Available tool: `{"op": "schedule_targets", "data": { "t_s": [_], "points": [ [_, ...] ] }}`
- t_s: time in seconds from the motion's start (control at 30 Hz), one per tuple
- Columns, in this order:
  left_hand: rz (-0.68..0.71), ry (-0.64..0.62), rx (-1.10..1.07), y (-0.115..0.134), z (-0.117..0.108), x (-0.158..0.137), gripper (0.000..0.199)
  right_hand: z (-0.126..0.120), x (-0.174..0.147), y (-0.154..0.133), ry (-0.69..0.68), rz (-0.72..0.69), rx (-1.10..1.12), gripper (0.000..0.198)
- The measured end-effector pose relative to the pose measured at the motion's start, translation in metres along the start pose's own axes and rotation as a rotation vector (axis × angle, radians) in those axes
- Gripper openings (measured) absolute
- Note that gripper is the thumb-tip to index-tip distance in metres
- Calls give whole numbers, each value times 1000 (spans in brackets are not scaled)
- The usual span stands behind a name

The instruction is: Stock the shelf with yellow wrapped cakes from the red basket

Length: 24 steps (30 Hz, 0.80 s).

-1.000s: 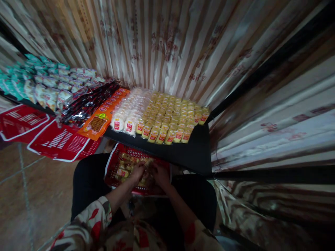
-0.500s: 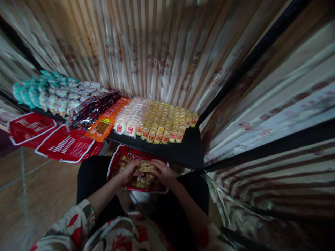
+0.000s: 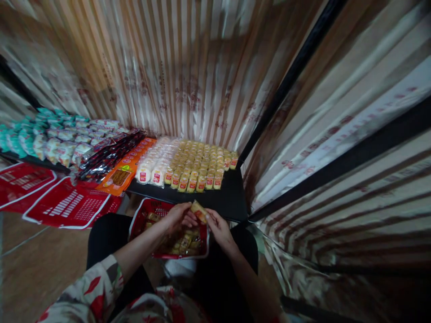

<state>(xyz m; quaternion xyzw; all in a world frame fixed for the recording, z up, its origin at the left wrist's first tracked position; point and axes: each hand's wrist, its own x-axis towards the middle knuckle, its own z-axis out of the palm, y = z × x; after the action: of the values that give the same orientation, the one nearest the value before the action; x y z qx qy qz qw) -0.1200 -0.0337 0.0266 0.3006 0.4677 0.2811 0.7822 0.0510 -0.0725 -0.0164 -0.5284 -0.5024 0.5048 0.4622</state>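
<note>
A small yellow wrapped snack packet (image 3: 199,211) with a reddish label is held up between my hands, over the near red basket (image 3: 134,231). My left hand (image 3: 180,218) pinches its upper left end between thumb and forefinger, the other fingers curled below. My right hand (image 3: 219,228) grips the opposite end, thumb along the near side. More yellow packets (image 3: 186,243) lie loose in that basket, partly hidden by my left forearm. Beyond my hands, rows of matching yellow packets (image 3: 200,163) stand on a black shelf (image 3: 229,197), their red labels facing me.
White wrapped snacks (image 3: 150,163), an orange bag (image 3: 117,175), dark packets (image 3: 104,154) and teal-and-white packets (image 3: 63,134) line the shelf leftward. Red baskets (image 3: 72,202) stand below at left. A striped curtain (image 3: 188,67) and black frame bars (image 3: 283,85) bound the back and right.
My hands have risen from inside the basket toward its far right rim, bringing up a yellow packet, now turned at a slant. The view has shifted slightly to the right.
</note>
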Motion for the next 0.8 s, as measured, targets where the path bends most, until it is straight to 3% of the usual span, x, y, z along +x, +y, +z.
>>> {"op": "schedule_targets", "data": {
  "t_s": [0.17, 0.4, 0.6, 0.8],
  "points": [
    [90, -51, 79, 6, 24, 11, 24, -11, 6, -12, 203, 78, 125, 49],
    [148, 108, 98, 13, 42, 33, 28, -12, 20, -12, 377, 86, 271, 53],
    [142, 130, -69, 11, 60, 39, 20, -21, 39, -12, 555, 2, 319, 50],
    [142, 143, -179, 0, 86, 56, 16, -18, 53, -9, 616, -25, 452, 50]
  ]
}}
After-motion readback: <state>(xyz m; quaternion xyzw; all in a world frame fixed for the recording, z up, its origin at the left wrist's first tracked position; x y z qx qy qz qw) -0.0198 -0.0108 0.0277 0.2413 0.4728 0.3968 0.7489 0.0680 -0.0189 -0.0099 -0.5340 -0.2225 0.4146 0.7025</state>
